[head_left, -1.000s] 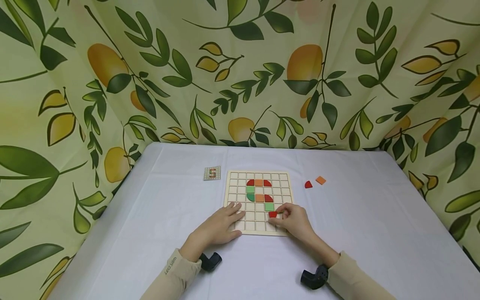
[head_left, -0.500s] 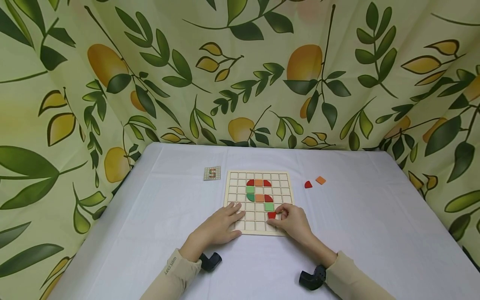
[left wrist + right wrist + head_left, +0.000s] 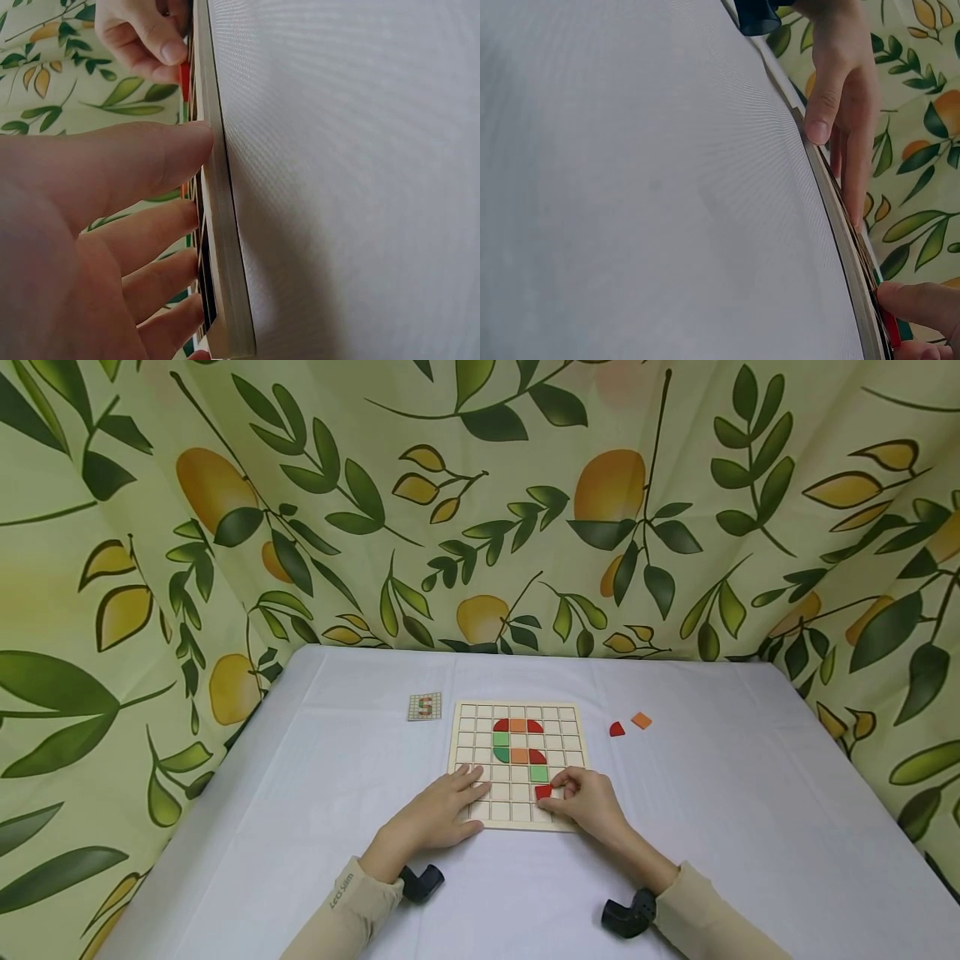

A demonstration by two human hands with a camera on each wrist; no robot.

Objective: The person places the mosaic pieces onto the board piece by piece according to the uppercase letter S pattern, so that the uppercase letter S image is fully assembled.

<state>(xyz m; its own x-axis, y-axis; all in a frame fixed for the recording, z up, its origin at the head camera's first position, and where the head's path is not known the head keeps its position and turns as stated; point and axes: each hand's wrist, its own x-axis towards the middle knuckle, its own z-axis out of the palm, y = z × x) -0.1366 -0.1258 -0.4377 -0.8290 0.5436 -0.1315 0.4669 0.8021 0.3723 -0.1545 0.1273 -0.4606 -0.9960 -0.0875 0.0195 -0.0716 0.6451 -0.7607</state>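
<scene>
A pale wooden grid board [image 3: 562,713] lies on the white-covered table. My right hand [image 3: 591,802] pinches a red tile [image 3: 542,792] between thumb and fingers, right at a cell below the light green square tile [image 3: 538,773]. In the right wrist view, the thumb and the red tile [image 3: 889,328] show close against the board's face. My left hand [image 3: 447,807] rests with fingers spread on the board's near left part. Its thumb [image 3: 169,154] lies along the board's edge in the left wrist view. Red, orange and green tiles form a curved line on the board.
A small card [image 3: 424,707] with a patterned grid lies left of the board. To the right are a loose red quarter-round tile [image 3: 617,729] and an orange square tile [image 3: 641,721]. A leaf-patterned curtain [image 3: 480,527] hangs behind the table.
The red tile in my right hand has shifted slightly left and nearer on the board, with small finger movements. My left hand has stayed in place.
</scene>
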